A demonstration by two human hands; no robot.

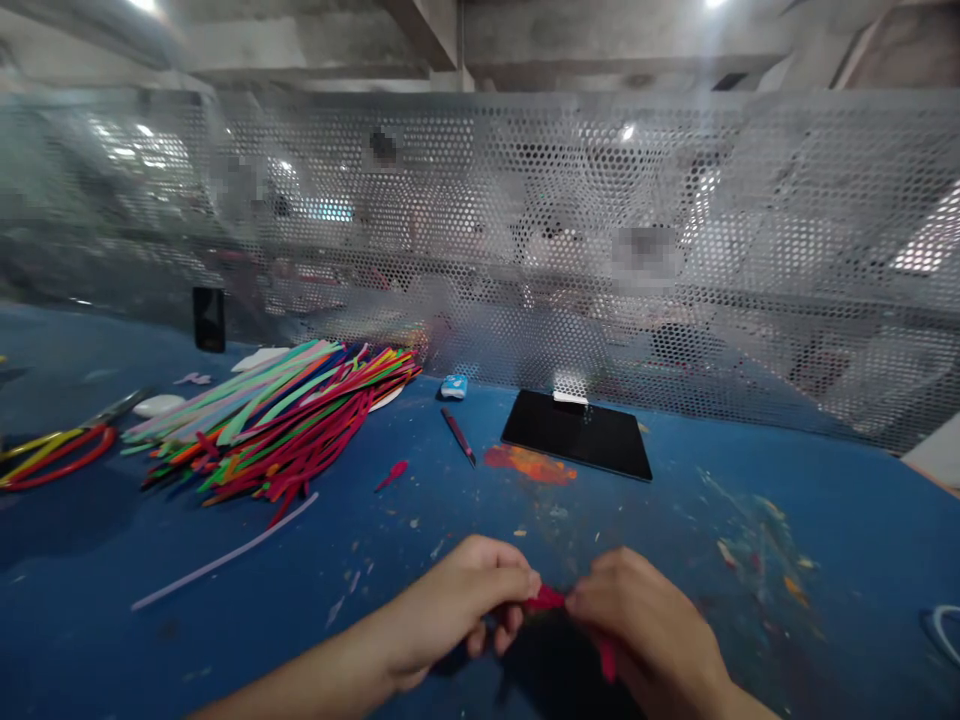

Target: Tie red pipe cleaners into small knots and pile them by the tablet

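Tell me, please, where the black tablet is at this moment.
In the head view, the black tablet lies on the blue table, right of centre, beyond the right hand, beside the orange stain.

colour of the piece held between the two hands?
The held piece is pinkish red; it shows best in the head view.

Blue table [420, 545] with colourful strips [315, 425], tablet [577, 437]
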